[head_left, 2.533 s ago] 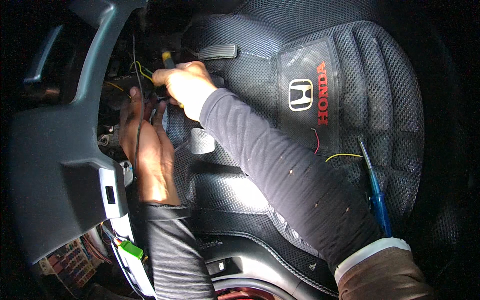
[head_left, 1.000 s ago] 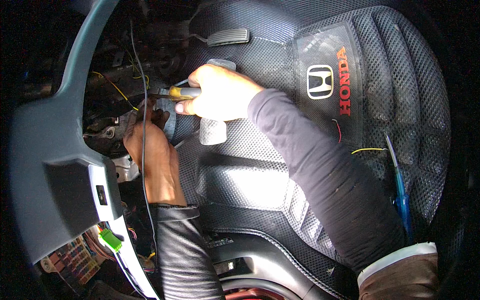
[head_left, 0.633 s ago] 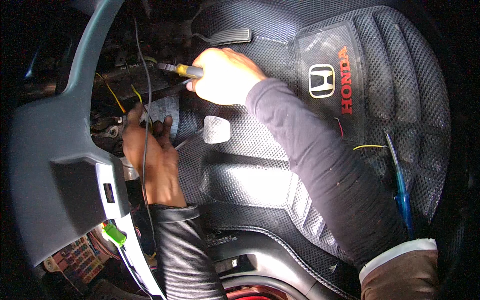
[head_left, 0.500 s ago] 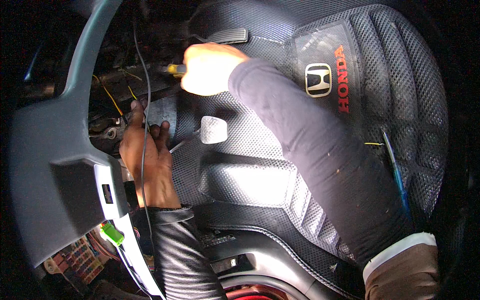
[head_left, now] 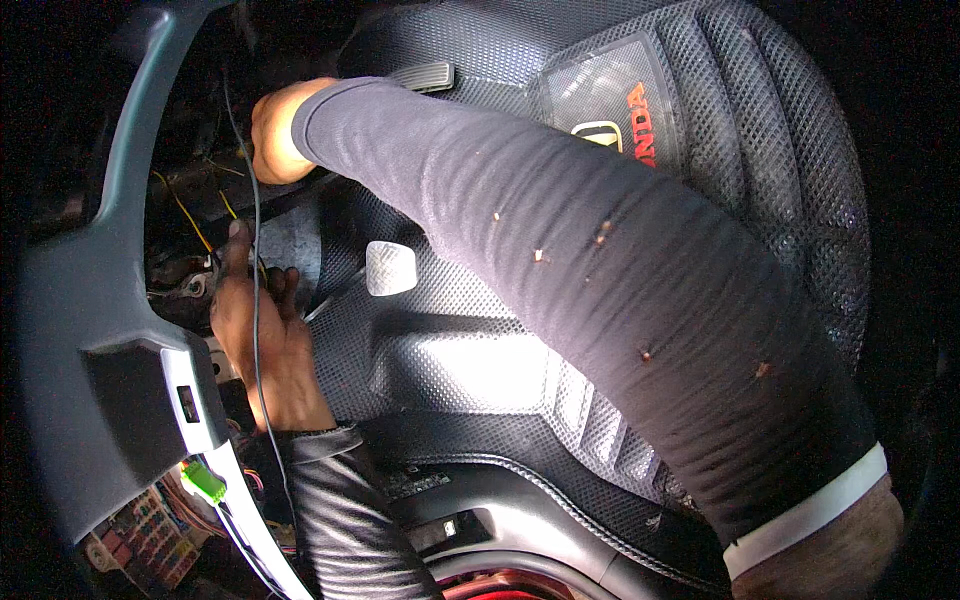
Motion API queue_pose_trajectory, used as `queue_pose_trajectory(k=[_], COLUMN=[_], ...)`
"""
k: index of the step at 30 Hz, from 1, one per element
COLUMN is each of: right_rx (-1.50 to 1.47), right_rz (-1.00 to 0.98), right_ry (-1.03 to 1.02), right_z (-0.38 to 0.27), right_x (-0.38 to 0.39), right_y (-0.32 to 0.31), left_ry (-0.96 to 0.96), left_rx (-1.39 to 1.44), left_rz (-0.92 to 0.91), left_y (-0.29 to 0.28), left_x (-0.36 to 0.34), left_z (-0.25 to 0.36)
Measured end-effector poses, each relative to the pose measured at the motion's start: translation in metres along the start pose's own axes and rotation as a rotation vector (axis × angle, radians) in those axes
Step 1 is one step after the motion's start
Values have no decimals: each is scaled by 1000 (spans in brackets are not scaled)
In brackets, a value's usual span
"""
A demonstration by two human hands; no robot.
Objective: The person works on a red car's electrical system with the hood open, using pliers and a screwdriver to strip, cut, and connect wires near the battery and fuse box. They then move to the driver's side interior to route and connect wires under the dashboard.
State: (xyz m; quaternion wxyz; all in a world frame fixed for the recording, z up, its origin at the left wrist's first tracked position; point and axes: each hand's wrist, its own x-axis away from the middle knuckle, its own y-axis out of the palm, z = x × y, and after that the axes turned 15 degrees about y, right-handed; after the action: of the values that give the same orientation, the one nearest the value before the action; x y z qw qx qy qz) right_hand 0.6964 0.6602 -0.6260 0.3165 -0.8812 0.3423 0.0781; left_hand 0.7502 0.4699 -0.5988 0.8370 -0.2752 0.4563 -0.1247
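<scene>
My left hand (head_left: 262, 335) is closed in a pinch beneath the dashboard, beside the steering wheel. A thin yellow wire (head_left: 229, 205) runs in between its thumb and fingers. A grey cable (head_left: 257, 225) hangs across the front of this hand. My right hand (head_left: 277, 132) is curled farther in and above the left, among the dark parts under the dash. Its fingers are turned away, and the yellow-and-black handled tool that showed in it half a second ago is hidden. Another yellow wire (head_left: 186, 212) with a dark lower end hangs left of my left thumb.
The steering wheel (head_left: 75, 270) fills the left side. Below it are a green connector (head_left: 203, 482) and a fuse box (head_left: 150, 540). The brake pedal (head_left: 390, 268) and accelerator pedal (head_left: 425, 77) stand over a black textured floor mat (head_left: 740, 150). A door sill (head_left: 540, 535) runs along the bottom.
My right hand has moved left and deeper under the dash, taking the tool out of sight. My left hand keeps its pinch. The whole view has shifted slightly; my right sleeve covers the blue pen-like tool.
</scene>
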Motion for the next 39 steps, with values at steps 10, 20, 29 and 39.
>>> queue_pose_trajectory(k=[10, 20, 29, 39], right_rx=[-130, -402, -480, -499], right_rz=[81, 49, 152, 247], right_ry=[-69, 165, 417, 429], right_z=[-5, 35, 40, 46], right_x=[8, 90, 114, 117], right_y=[-7, -3, 12, 27], left_ry=[-28, -135, -169, -168], left_rx=[31, -50, -39, -268], left_rz=[35, 53, 174, 20], left_y=[9, 22, 23, 12], left_x=[10, 14, 100, 281], left_z=[14, -4, 19, 93])
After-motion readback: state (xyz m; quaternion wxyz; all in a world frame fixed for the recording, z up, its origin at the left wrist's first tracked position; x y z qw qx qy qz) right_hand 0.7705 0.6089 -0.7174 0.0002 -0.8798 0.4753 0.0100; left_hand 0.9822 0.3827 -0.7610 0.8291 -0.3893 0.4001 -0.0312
